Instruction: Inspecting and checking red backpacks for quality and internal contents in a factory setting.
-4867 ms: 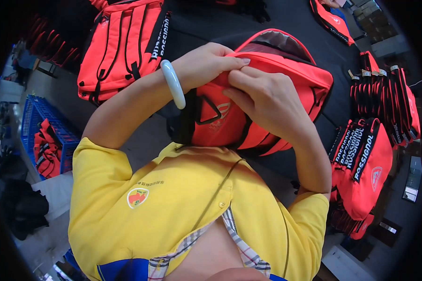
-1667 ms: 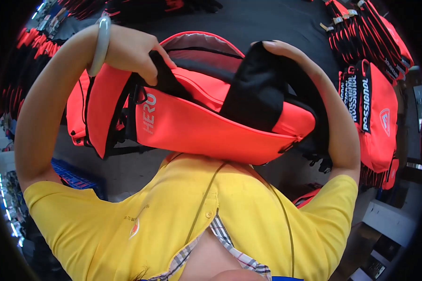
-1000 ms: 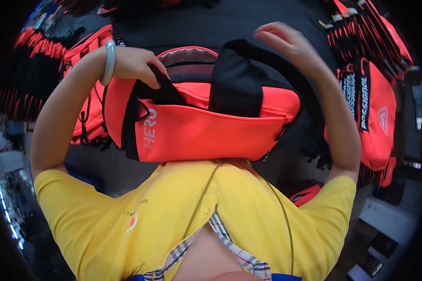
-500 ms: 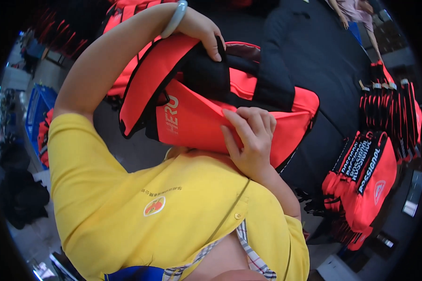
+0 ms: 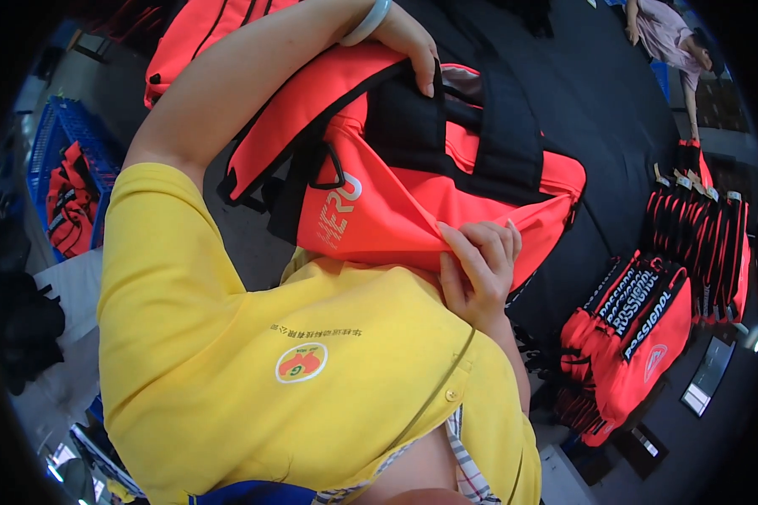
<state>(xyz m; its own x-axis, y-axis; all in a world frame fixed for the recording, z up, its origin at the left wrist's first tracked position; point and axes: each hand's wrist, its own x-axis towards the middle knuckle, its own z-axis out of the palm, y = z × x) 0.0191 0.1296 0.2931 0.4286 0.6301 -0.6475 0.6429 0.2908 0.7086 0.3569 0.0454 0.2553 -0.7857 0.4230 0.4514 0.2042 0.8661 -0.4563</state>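
Observation:
A red and black bag [image 5: 379,198] rests against the front of my yellow shirt, with a black carrying strap [image 5: 509,126] across it and light lettering on its red side. My left hand [image 5: 408,42] reaches around the far side. Its fingers close over the black edge of the bag, thumb on the near face. Lower and to the right, my right hand [image 5: 484,265] pinches the red fabric of the side panel and draws it into taut folds. A black ring [image 5: 328,167] hangs near the panel's left end. The bag's inside is mostly hidden.
A black-covered table [image 5: 594,126] lies beyond the bag. Stacked red and black bags [image 5: 640,337] stand at right, more upright ones [image 5: 703,244] behind. Another red bag [image 5: 198,42] sits at upper left, a blue crate [image 5: 76,139] with red items at left. A person [image 5: 669,38] stands far right.
The bag and both hands have shifted right in the picture, along with a swing of the view. The red panel under my right hand is pulled into sharper folds. Both hands keep their hold.

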